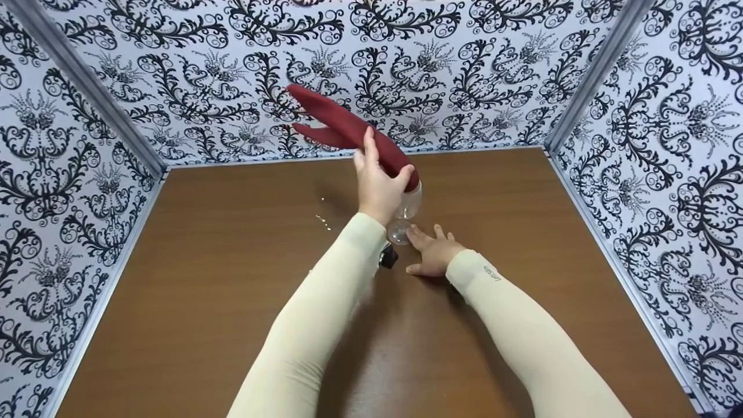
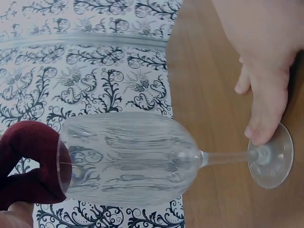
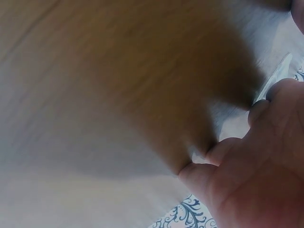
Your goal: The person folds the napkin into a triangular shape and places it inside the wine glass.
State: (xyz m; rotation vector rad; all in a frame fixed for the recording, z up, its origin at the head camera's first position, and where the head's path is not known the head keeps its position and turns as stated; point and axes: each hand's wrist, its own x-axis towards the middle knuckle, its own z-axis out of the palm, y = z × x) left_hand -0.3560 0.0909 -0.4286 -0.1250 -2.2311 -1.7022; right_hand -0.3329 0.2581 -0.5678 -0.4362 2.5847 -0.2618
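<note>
A dark red cloth napkin (image 1: 342, 122), folded into pointed ends, leans up to the left. My left hand (image 1: 380, 183) grips it near its lower end, thumb on one side and fingers on the other. That rounded lower end sits in the mouth of a clear stemmed wine glass (image 2: 130, 159), just inside the rim in the left wrist view. The glass stands upright on the table. My right hand (image 1: 435, 253) is spread low beside it, with a fingertip on the glass foot (image 2: 278, 166). In the right wrist view, several fingers (image 3: 228, 152) of the right hand reach down toward the tabletop.
The brown wooden table (image 1: 232, 278) has several small white specks (image 1: 323, 222) left of the glass. Black-and-white patterned walls (image 1: 377, 35) enclose it at the back and sides. A small black device (image 1: 388, 256) sits by the left cuff.
</note>
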